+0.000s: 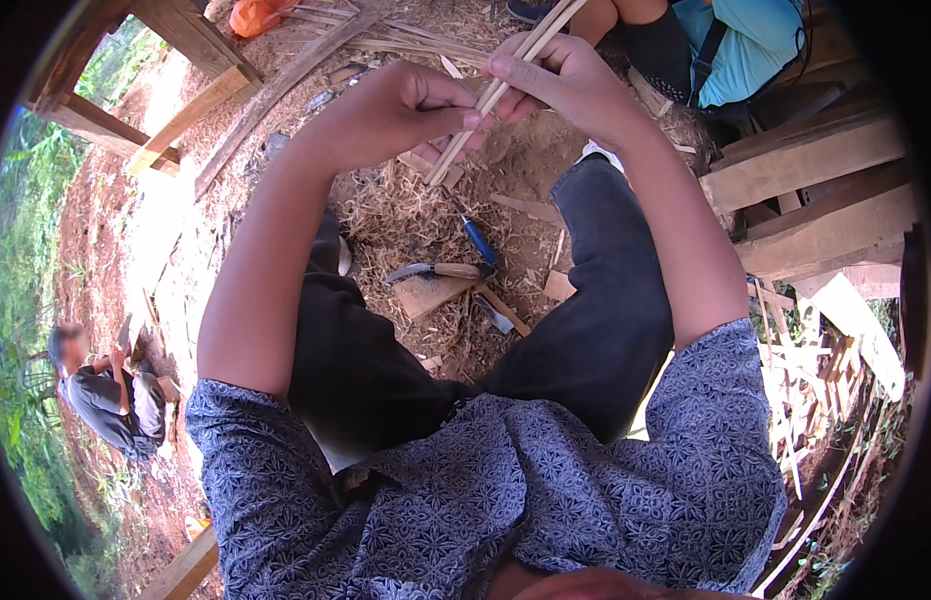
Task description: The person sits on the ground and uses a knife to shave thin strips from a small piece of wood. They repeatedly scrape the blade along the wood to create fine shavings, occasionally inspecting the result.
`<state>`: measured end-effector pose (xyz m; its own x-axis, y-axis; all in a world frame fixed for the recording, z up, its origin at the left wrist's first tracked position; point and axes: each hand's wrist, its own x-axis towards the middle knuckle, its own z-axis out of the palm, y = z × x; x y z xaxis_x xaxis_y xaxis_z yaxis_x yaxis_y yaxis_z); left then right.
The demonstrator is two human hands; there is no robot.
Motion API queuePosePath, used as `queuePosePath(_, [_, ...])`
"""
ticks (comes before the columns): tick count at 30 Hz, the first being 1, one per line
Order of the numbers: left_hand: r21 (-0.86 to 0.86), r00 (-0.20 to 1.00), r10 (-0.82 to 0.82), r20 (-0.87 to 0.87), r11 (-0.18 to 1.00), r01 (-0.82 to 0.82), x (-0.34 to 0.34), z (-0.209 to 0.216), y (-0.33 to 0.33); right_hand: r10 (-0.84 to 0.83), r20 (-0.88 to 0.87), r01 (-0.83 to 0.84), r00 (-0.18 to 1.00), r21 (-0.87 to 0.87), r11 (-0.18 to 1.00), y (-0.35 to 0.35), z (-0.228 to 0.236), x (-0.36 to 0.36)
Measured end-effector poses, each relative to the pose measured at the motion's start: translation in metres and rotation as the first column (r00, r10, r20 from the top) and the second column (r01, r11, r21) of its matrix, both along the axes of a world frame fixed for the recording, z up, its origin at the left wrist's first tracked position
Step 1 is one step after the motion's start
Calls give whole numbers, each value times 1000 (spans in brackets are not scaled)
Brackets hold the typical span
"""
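Observation:
A small bundle of thin, pale split strips (449, 160), bamboo by their look, slants up to the right between my hands. My left hand (411, 112) pinches the strips near their lower end, thumb on top. Farther up, my right hand (561, 80) grips the same strips with its thumb pressed along them. Below them on the ground, between my legs, lie a curved-bladed knife (441, 270) on a wooden block (426, 296), a blue-handled tool (478, 241) and another blade with a wooden handle (494, 312).
Curly shavings (386, 225) cover the ground. Long wooden strips (416, 40) lie at the far side. Stacked planks (806, 180) stand at the right. A person in turquoise (751, 50) sits at the far right; another person (116, 400) squats at the left. A timber frame (191, 120) rises far left.

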<state>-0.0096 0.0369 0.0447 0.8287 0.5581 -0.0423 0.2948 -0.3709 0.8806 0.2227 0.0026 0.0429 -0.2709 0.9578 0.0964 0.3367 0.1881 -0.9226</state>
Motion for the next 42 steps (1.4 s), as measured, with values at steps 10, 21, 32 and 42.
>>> queuePosePath(10, [20, 1000, 18, -1, 1000, -18, 2, -5, -1, -27, -69, 26, 997, -5, 1000, -6, -1, 1])
queuePosePath(21, [-11, 999, 6, 45, 1000, -6, 3, -8, 0, -24, -98, 28, 995, 43, 999, -5, -1, 2])
queuePosePath(32, [-48, 998, 13, 67, 999, -10, 1, -10, 3, -89, -70, 92, 994, 49, 995, -3, -2, -2])
queuePosePath(42, [-69, 997, 39, 60, 997, -35, 1, -10, 4, -66, -165, 76, 984, 54, 996, -2, -2, -4])
